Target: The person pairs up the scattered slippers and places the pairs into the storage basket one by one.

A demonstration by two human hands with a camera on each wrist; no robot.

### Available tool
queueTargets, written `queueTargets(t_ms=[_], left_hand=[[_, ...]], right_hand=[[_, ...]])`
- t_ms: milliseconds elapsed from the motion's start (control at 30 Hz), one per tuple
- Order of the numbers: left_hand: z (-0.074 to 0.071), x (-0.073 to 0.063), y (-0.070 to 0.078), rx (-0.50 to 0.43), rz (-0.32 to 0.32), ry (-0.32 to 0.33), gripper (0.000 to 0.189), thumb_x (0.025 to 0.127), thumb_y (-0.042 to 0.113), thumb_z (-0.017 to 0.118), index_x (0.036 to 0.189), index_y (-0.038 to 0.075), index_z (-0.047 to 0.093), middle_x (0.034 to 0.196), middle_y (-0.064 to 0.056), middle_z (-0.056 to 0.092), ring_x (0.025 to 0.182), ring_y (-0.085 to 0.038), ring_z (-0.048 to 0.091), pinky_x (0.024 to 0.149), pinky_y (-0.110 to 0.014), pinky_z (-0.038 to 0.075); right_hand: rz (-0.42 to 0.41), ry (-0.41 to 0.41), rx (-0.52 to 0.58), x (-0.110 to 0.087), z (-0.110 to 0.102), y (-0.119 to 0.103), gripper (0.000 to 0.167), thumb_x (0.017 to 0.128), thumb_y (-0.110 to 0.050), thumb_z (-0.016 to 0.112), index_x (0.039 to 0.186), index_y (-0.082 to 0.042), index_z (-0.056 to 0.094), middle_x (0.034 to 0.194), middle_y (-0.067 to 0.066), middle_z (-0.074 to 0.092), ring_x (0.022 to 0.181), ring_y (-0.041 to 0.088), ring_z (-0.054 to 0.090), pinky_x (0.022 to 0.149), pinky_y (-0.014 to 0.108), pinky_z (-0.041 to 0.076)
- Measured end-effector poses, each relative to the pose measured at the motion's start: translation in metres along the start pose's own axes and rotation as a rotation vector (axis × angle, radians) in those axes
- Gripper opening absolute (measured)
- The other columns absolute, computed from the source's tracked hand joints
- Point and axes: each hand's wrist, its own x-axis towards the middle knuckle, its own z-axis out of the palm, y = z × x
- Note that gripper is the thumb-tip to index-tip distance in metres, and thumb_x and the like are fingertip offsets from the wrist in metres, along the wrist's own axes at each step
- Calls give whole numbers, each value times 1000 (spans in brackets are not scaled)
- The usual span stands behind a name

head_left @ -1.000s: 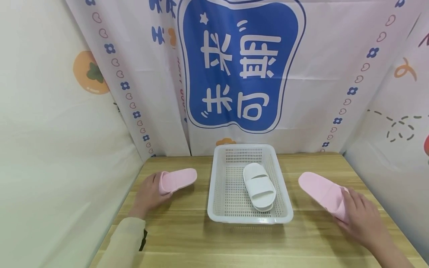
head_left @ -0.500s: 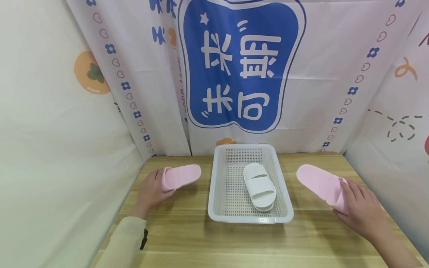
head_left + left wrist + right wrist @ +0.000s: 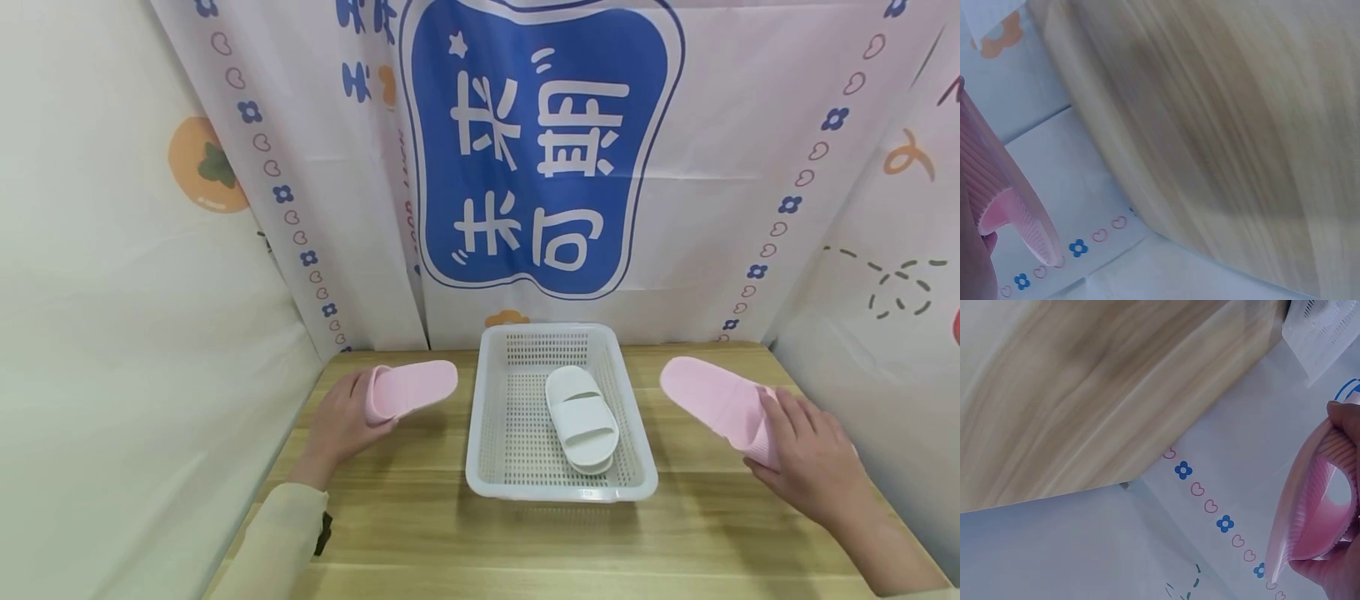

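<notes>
On the left of the head view, my left hand (image 3: 342, 423) grips a pink slipper (image 3: 417, 388) by its strap end, the sole pointing right toward the basket. My right hand (image 3: 813, 457) holds a second pink slipper (image 3: 708, 395) by its strap, with the sole pointing up and left. Both slippers are held above the table. Between the hands stands a white perforated basket (image 3: 474, 417). A pair of white slippers (image 3: 585, 419), one stacked on the other, lies in its right half. Each wrist view shows the held slipper edge-on, its ribbed strap partly covered by the hand.
The wooden table (image 3: 525, 550) runs back to a printed cloth (image 3: 697, 242) hanging behind the basket. Pale cloth walls (image 3: 135, 350) close in the left and right sides.
Both hands have lifted their pink slippers a little. The left slipper has shifted slightly right, nearer the basket, and the right one slightly left. The basket and white slippers stay in place.
</notes>
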Motion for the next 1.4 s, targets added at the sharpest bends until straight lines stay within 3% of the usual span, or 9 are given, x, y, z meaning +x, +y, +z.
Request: queueTargets(t_ms=[233, 1000, 1400], left_hand=[[-5, 10, 12, 3, 28, 29, 96, 59, 49, 83, 133, -2, 50, 119, -24, 57, 103, -39, 56, 86, -51, 50], [-16, 40, 49, -13, 212, 105, 99, 59, 50, 81, 134, -7, 49, 125, -26, 55, 114, -40, 54, 97, -51, 46], [-24, 50, 67, 32, 266, 94, 97, 63, 50, 79, 135, -7, 47, 126, -27, 54, 117, -40, 51, 101, -49, 43]], right_hand=[[-24, 10, 2, 12, -6, 1, 90, 93, -66, 30, 129, 13, 49, 117, 37, 51, 97, 55, 48, 72, 65, 40], [-56, 50, 16, 38, -16, -2, 85, 93, -63, 32, 128, 13, 50, 124, 35, 51, 103, 55, 47, 75, 66, 39], [-77, 26, 67, 50, -18, -11, 86, 93, -64, 32, 129, 13, 48, 126, 34, 48, 110, 53, 44, 82, 64, 37]])
